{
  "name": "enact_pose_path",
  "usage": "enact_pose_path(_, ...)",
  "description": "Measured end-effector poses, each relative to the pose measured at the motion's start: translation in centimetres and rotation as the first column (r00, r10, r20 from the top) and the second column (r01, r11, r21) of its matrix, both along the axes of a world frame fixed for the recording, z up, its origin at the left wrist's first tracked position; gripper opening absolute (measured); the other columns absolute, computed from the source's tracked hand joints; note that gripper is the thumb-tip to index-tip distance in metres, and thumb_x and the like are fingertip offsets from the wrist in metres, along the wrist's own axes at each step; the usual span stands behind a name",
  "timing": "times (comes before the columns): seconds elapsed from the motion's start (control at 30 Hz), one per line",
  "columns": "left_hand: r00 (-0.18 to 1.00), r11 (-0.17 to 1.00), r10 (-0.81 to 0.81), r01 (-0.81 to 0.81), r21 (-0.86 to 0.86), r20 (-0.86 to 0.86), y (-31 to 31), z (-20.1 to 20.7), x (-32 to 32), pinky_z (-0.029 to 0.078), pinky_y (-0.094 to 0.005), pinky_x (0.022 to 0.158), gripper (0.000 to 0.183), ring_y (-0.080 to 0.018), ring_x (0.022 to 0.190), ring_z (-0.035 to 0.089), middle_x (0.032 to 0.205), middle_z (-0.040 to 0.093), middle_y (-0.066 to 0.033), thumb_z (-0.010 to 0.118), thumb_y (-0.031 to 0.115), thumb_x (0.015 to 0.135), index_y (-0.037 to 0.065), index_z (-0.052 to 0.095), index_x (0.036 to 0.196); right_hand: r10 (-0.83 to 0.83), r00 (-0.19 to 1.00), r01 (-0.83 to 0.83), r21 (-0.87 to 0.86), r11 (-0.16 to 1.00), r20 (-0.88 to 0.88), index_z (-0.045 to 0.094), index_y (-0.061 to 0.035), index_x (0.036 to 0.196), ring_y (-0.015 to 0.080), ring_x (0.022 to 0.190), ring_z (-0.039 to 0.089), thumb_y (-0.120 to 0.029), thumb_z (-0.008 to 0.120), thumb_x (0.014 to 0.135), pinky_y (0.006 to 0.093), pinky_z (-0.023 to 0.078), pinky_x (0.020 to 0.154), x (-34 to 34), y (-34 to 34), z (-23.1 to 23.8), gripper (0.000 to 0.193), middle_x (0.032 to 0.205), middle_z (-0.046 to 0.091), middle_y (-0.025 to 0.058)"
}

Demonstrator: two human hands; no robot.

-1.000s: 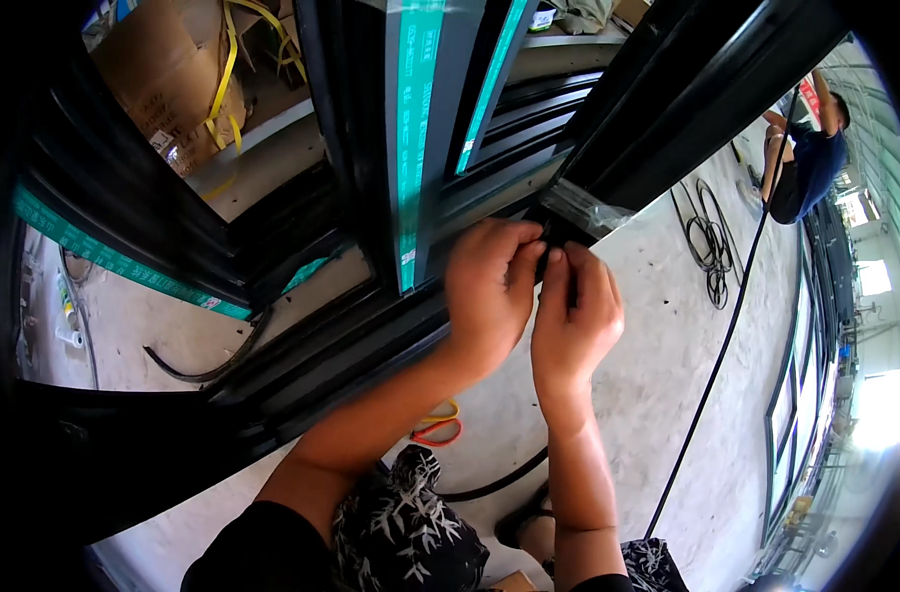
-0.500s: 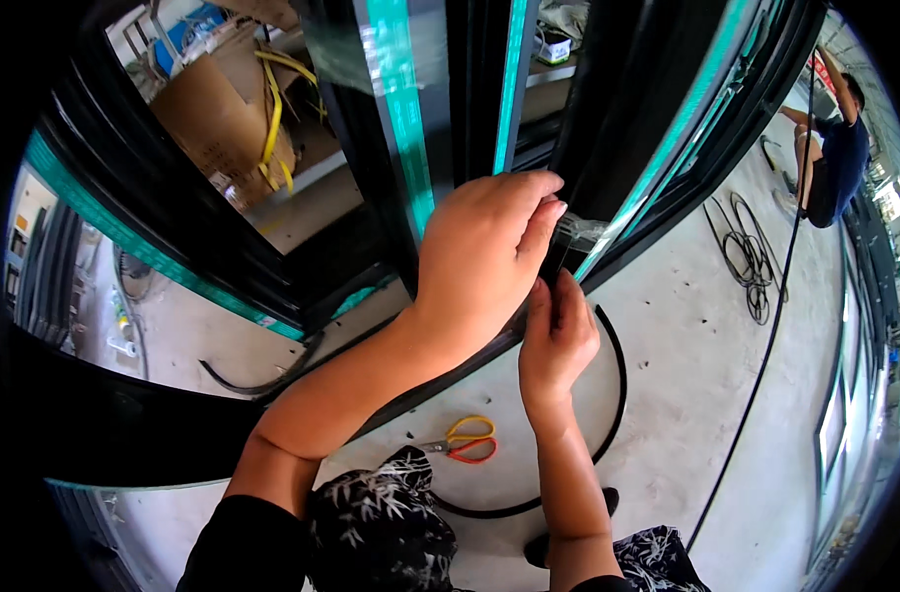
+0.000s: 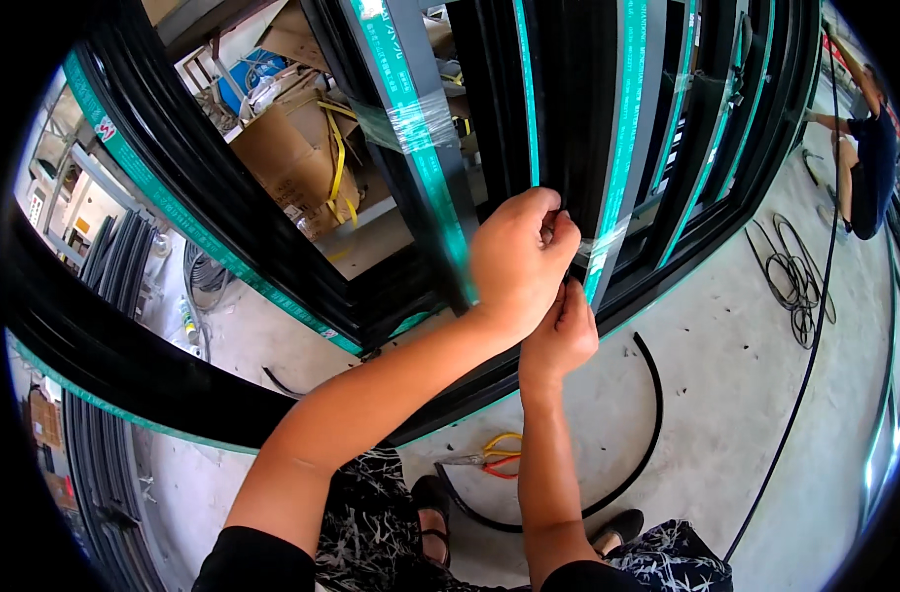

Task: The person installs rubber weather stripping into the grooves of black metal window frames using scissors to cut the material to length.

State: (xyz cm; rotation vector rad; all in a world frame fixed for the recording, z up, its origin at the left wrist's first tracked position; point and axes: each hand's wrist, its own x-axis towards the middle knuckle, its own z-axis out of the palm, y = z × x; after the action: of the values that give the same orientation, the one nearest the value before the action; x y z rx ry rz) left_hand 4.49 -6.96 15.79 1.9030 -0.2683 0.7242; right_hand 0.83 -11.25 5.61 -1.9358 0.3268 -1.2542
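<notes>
Left hand (image 3: 517,264) and right hand (image 3: 560,340), fingers pinched, anything held hidden, seem at work on the straight black upright bar (image 3: 576,109) just behind them, probably needing steady fingertip control next.

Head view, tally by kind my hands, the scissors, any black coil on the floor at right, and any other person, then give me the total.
Left hand and right hand: 2
Scissors: 1
Black coil: 1
Other person: 1
Total: 5

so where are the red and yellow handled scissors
Head view, lower middle: the scissors lie on the grey floor, left of the right forearm, near the left end of the curved black strip.
</notes>
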Motion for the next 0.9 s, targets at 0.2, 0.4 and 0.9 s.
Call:
enact_pose_path(0.2, 0.996, 0.995, -0.016, 0.025, -0.093, 0.091, -0.7, -0.8, 0.6, 0.047, -0.0322, 0.055, 0.010, -0.0212, 0.060, 0.061, 0.072, 0.061, -0.0109, 0.068, 0.006, 0.079, 0.000, 0.064, 0.087, 0.005, 0.997, -0.007, 0.023, 1.000, 0.071, 0.065, -0.0004, 0.089, 0.0346, 0.055, 0.055, -0.006, 0.069, 0.085, 0.0422, 0.043, 0.049, 0.6, -0.4, -0.1, 0.007, 0.067, 0.059, 0.0161)
enact_pose_path(0.4, 0.987, 0.990, -0.116, 0.124, -0.068, 0.113, 0.2, -0.5, 1.3, 0.045, -0.0211, 0.054, 0.006, -0.0050, 0.060, 0.056, 0.073, 0.062, -0.0018, 0.066, -0.002, 0.086, -0.004, 0.063, 0.090, -0.032, 0.993, 0.033, -0.013, 0.999, 0.112, 0.067, -0.0004, 0.094, 0.0314, 0.054, 0.056, -0.006, 0.070, 0.084, 0.0393, 0.044, 0.048, 1.7, 0.0, -0.6, 0.012, 0.069, 0.061, 0.0138)
enact_pose_path(0.9, 0.973, 0.963, -0.208, 0.221, -0.156, 0.096, 0.3, -1.0, 2.0, 0.049, -0.0247, 0.055, 0.009, -0.0121, 0.059, 0.061, 0.074, 0.065, -0.0084, 0.067, -0.001, 0.082, -0.003, 0.063, 0.089, 0.114, 0.993, -0.115, -0.026, 0.993, -0.021, 0.069, -0.0064, 0.097, 0.0263, 0.077, 0.061, -0.012, 0.084, 0.070, 0.0343, 0.050, 0.068, -2.1, -2.8, -3.4, 0.032, 0.091, 0.066, 0.0081)
